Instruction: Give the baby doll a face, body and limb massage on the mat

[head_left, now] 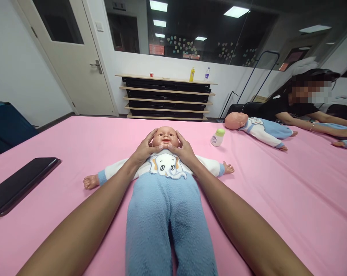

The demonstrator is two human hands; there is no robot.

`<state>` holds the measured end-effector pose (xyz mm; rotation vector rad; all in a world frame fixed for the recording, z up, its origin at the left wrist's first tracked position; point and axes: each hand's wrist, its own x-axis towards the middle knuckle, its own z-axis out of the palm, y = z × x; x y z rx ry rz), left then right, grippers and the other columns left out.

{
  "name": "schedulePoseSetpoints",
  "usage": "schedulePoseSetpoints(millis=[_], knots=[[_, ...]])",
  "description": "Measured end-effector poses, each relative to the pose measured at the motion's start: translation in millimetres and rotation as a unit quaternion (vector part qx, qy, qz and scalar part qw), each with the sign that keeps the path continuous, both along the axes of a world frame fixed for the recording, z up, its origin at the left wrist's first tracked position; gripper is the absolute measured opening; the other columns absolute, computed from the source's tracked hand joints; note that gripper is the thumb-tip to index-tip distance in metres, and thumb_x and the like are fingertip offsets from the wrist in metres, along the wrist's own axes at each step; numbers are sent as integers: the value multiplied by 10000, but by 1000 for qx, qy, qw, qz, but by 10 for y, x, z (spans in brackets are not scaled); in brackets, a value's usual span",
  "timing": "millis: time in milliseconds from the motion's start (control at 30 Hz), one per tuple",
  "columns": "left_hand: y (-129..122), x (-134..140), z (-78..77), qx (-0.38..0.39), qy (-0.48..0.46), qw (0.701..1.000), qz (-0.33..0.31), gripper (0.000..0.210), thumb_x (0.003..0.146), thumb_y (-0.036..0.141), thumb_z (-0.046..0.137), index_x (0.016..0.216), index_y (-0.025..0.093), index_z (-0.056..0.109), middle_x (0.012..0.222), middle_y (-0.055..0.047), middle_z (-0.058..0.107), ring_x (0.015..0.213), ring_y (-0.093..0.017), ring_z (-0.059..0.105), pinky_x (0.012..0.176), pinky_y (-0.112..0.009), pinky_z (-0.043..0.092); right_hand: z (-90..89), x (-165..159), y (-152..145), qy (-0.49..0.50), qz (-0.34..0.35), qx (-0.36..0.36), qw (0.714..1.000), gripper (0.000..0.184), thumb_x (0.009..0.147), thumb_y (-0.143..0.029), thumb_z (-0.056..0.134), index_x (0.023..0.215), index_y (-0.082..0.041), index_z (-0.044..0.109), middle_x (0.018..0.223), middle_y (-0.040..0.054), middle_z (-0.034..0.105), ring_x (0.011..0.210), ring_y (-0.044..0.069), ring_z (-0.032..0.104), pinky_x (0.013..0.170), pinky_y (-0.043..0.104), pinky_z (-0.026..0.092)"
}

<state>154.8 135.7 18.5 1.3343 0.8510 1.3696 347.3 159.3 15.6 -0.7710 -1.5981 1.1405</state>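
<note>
A baby doll (pixel 164 199) in a white top with an elephant face and fuzzy light-blue trousers lies on its back, arms stretched out to both sides. Its head (pixel 165 132) points away from me. My left hand (pixel 146 150) cups the left side of the doll's face, with the thumb across its chin. On the other side, my right hand (pixel 185 149) mirrors it, fingers along the cheek and temple and thumb at the chin. The two thumb tips nearly meet below the doll's mouth. Both forearms pass over the doll's arms.
The doll lies on a pink-covered table (pixel 256 214). A white bottle with a green cap (pixel 218 137) stands to the right. Farther right lies another doll (pixel 260 128), beside a person in black (pixel 294 103). A black phone-like slab (pixel 20 184) lies at the left.
</note>
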Motion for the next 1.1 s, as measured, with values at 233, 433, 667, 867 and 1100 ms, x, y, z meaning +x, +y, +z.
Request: schedulePoseSetpoints(millis=[233,433,667,867,1100], knots=[[5,10,19,-24,-58,998,-22,784,701,212,728,1405,288,390,1474,-74,373,1265,-321,464,1052,-465,409,-22,4,71,51,26,-63,996,774,796,-553,619,1449,-265,319,1482,17,360,1302,270,432,1056,441,407],[-32,35,19,8,11,1000,19,941,604,231,825,1418,305,360,1485,-88,351,1247,-339,473,1023,-486,426,48,-10,-56,-18,-17,17,1000,984,660,-484,782,1466,-209,290,1480,58,361,1320,282,404,1092,385,371],[2,3,25,-11,-26,1000,4,832,661,219,765,1404,277,397,1471,-73,385,1291,-312,433,1058,-445,401,-31,26,80,42,32,-36,998,844,743,-469,717,1448,-227,320,1458,42,402,1297,266,436,1078,421,385],[-18,15,18,-4,-13,1000,9,841,672,224,772,1413,288,377,1471,-70,383,1261,-309,467,1043,-444,419,-31,1,44,28,0,-13,1000,862,721,-473,737,1445,-237,331,1479,33,367,1313,266,416,1085,399,382],[-5,-7,0,-1,5,1000,22,880,629,219,804,1404,300,395,1484,-81,363,1270,-325,455,1047,-481,404,26,5,-25,4,16,5,1000,926,710,-462,753,1464,-199,284,1467,62,384,1293,254,441,1075,369,394]])
